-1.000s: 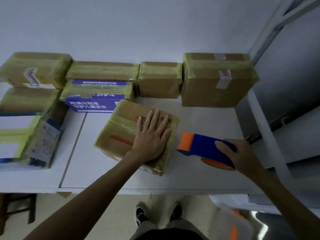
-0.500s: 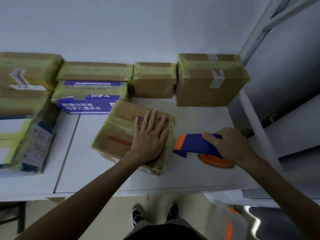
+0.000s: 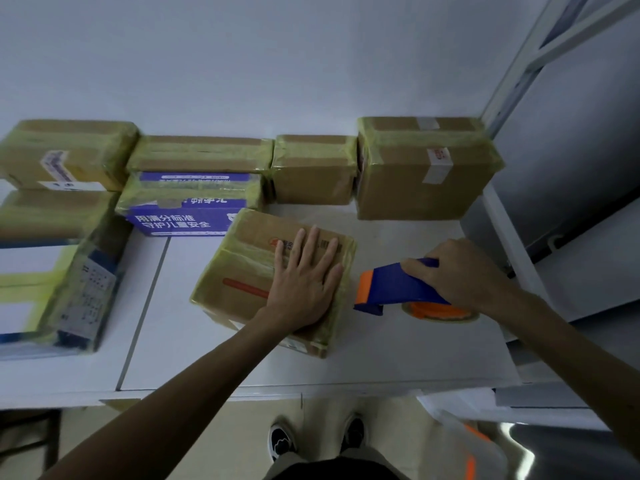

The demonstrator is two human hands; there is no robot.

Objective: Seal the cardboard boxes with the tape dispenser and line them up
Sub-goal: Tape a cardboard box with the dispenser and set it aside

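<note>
A taped cardboard box (image 3: 249, 268) lies skewed in the middle of the white table (image 3: 214, 362). My left hand (image 3: 304, 282) presses flat on its top, fingers spread and straight. Just right of the box, my right hand (image 3: 460, 275) grips the blue and orange tape dispenser (image 3: 391, 285), whose orange tape roll (image 3: 440, 311) rests on the table. The dispenser's orange end points at the box's right side, a small gap apart.
Several taped boxes line the wall: a tall one (image 3: 426, 171) at the right, a smaller one (image 3: 313, 171), a flat one (image 3: 201, 155) over a blue printed box (image 3: 187, 216), more at the left (image 3: 65, 154). A metal shelf frame (image 3: 512, 237) borders the right.
My right hand brought the dispenser down so its roll rests on the table and shifted its grip higher on the handle. My left hand stayed flat on the box.
</note>
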